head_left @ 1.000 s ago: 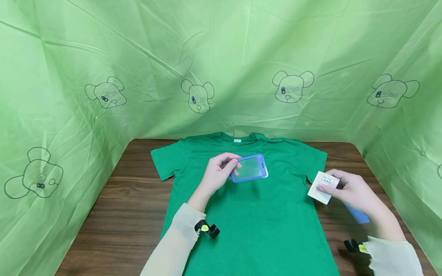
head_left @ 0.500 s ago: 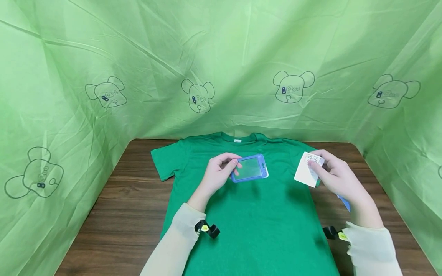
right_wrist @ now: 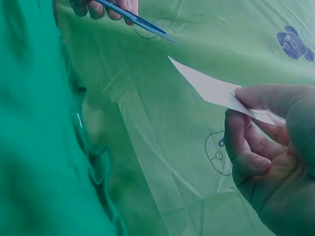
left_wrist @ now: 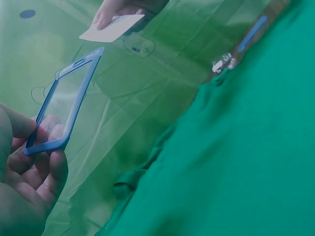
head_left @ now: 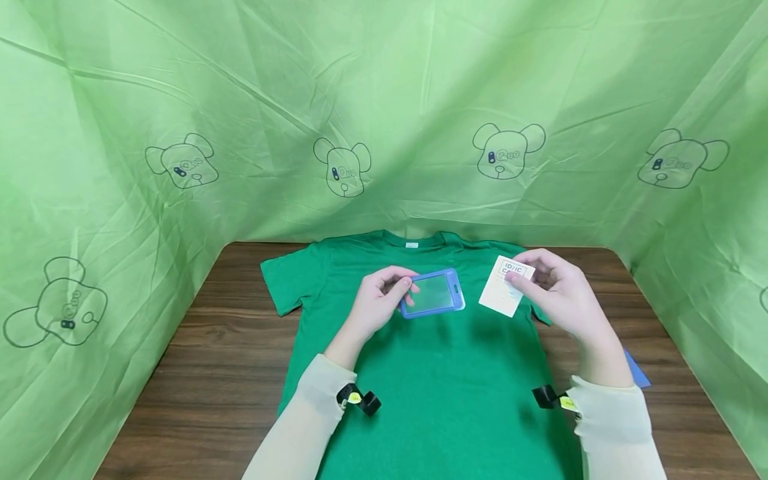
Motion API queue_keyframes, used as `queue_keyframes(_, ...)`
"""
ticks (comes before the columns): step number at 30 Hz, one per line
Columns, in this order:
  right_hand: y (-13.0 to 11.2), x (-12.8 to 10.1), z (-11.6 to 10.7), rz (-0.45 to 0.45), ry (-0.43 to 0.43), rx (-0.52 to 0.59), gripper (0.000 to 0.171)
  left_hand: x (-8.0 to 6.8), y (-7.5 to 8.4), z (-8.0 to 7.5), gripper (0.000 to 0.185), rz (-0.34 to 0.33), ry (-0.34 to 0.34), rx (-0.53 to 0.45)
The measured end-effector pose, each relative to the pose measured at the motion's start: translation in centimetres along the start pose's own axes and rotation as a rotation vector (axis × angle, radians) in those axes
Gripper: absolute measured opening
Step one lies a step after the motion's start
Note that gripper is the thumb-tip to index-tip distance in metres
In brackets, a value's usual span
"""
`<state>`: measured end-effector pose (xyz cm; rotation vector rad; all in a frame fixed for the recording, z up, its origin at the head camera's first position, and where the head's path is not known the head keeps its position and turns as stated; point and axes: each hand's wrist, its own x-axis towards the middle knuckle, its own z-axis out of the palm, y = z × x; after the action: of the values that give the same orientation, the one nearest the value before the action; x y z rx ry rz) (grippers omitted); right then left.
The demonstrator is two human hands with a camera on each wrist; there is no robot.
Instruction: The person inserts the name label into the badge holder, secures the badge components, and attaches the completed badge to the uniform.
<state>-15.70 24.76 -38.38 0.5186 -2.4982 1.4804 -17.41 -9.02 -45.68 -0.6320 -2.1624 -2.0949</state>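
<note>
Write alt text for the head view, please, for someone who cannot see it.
A person's left hand holds a blue-framed card holder and the right hand pinches a white card printed "ID/IC", the two apart, above a green T-shirt on a wooden table. Green fabric with cartoon animal heads hangs behind.

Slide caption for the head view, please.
Left hand holds a blue-rimmed holder, right hand a white card, above a green shirt.
</note>
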Motion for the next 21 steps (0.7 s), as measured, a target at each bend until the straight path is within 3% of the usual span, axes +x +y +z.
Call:
queue_keyframes(15,0.6,-0.4,1.5,0.109,-0.043,0.144,0.016,-0.1,-0.1,-0.1,0.02,0.002,0.004,0.004)
queue_keyframes(21,0.4,-0.4,2.1,0.166,-0.002,0.304,0.016,-0.1,0.0,-0.2,0.02,0.003,-0.004,0.005)
